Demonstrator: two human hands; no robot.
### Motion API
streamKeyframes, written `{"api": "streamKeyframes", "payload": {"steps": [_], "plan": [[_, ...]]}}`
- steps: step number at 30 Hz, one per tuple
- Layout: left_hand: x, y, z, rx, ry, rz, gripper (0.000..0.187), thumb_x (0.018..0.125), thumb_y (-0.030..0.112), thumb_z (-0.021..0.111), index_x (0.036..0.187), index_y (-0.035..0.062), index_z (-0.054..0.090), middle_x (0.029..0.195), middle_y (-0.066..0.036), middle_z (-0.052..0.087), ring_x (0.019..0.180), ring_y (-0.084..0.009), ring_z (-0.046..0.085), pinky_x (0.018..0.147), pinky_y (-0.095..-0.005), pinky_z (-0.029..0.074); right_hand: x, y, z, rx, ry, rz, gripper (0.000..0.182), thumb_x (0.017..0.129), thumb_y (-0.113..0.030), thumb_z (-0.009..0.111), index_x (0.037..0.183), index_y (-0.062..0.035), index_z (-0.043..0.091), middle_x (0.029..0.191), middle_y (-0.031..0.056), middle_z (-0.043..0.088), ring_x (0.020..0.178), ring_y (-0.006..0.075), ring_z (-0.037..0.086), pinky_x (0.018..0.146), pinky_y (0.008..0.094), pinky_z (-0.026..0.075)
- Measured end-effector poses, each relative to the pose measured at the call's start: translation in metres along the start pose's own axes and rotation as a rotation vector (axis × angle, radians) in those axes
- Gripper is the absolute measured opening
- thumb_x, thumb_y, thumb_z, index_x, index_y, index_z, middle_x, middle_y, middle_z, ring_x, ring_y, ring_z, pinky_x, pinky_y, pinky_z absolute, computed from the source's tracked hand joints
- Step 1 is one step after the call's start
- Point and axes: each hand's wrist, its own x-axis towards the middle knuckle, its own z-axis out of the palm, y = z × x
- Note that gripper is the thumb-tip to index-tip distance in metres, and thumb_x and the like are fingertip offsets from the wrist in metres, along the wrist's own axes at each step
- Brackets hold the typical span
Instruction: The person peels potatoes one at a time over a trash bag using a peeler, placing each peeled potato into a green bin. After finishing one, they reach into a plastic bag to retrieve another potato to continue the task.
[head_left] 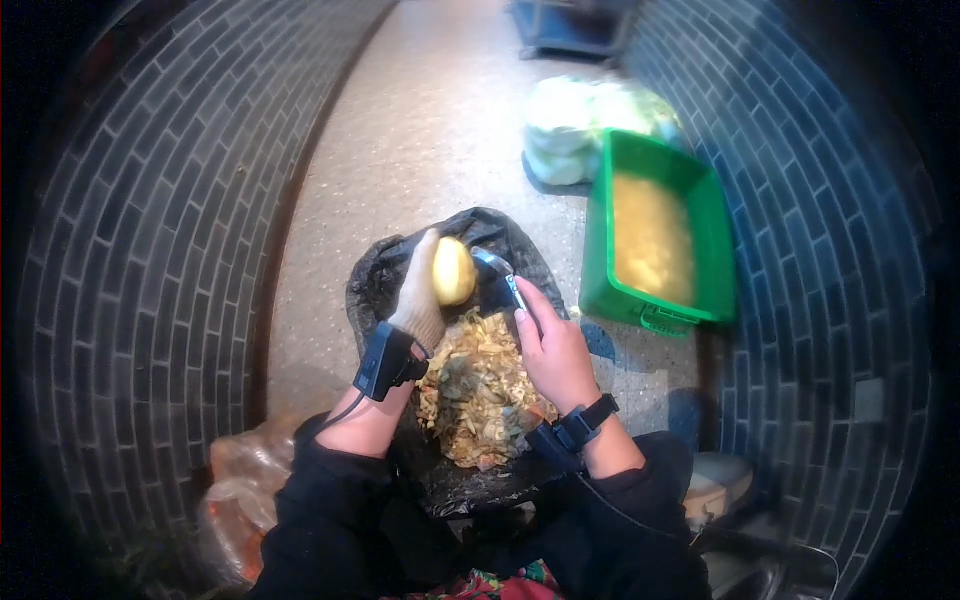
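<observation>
My left hand [417, 290], in a pale knitted glove, is closed around a peeled yellow potato [454, 272]. In my bare right hand [548, 335] is the handle of a metal peeler [497, 264], its head just to the right of the potato with a small gap between them. Below both hands a black plastic bag [372, 283] lies open, holding a heap of peelings [480, 390]. The palm side of my left hand is hidden behind the potato.
A green crate [712, 240] with yellow pieces in it stands to the right. Behind it sits a pale full bag [560, 130]; farther off is a dark blue container [570, 28]. A clear plastic bag [240, 500] lies lower left. Grey brick walls [150, 230] flank both sides.
</observation>
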Motion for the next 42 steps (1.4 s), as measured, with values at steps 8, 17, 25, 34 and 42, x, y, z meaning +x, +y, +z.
{"api": "streamKeyframes", "payload": {"steps": [8, 17, 25, 34, 42], "plan": [[-0.013, -0.003, 0.014, 0.224, -0.042, -0.054, 0.039, 0.093, 0.053, 0.057, 0.1, 0.0149, 0.065, 0.089, -0.003, 0.069, 0.077, -0.0178, 0.067, 0.071, -0.0361, 0.054, 0.005, -0.002, -0.01, -0.093, -0.072, -0.019, 0.04, 0.098, -0.022, 0.051, 0.137, -0.0161, 0.052, 0.074, 0.0225, 0.064, 0.067, 0.0401, 0.064, 0.062, 0.0492, 0.049], [-0.006, 0.003, -0.002, -0.096, 0.192, -0.022, 0.037, 0.088, 0.054, 0.063, 0.086, 0.0173, 0.06, 0.074, -0.003, 0.06, 0.065, -0.0217, 0.059, 0.057, -0.0382, 0.05, -0.032, -0.011, 0.032, -0.22, -0.123, -0.136, 0.046, 0.098, -0.018, 0.052, 0.143, -0.0118, 0.045, 0.081, 0.0217, 0.065, 0.071, 0.0395, 0.064, 0.065, 0.0483, 0.051], [-0.01, -0.001, -0.001, -0.221, 0.264, 0.001, 0.044, 0.09, 0.062, 0.054, 0.085, 0.018, 0.059, 0.074, -0.003, 0.059, 0.062, -0.0211, 0.056, 0.053, -0.0374, 0.046, -0.034, -0.016, 0.037, -0.228, -0.146, -0.08, 0.044, 0.098, -0.022, 0.051, 0.141, -0.0121, 0.048, 0.079, 0.0224, 0.065, 0.069, 0.04, 0.064, 0.063, 0.049, 0.05], [-0.007, 0.01, -0.002, -0.169, 0.135, 0.046, 0.048, 0.095, 0.058, 0.047, 0.095, 0.0134, 0.064, 0.083, -0.005, 0.066, 0.071, -0.0209, 0.062, 0.068, -0.0353, 0.052, -0.024, -0.016, 0.016, -0.061, -0.071, -0.03, 0.042, 0.098, -0.02, 0.051, 0.139, -0.0168, 0.05, 0.082, 0.0242, 0.065, 0.074, 0.0407, 0.066, 0.066, 0.0475, 0.051], [0.002, -0.011, 0.0, 0.13, -0.035, 0.062, 0.038, 0.096, 0.051, 0.056, 0.103, 0.0148, 0.064, 0.092, -0.002, 0.069, 0.08, -0.0164, 0.066, 0.071, -0.0326, 0.055, -0.002, -0.005, -0.005, -0.07, 0.014, -0.084, 0.041, 0.096, -0.019, 0.053, 0.137, -0.0169, 0.053, 0.083, 0.0216, 0.066, 0.074, 0.0402, 0.065, 0.066, 0.0485, 0.05]]}}
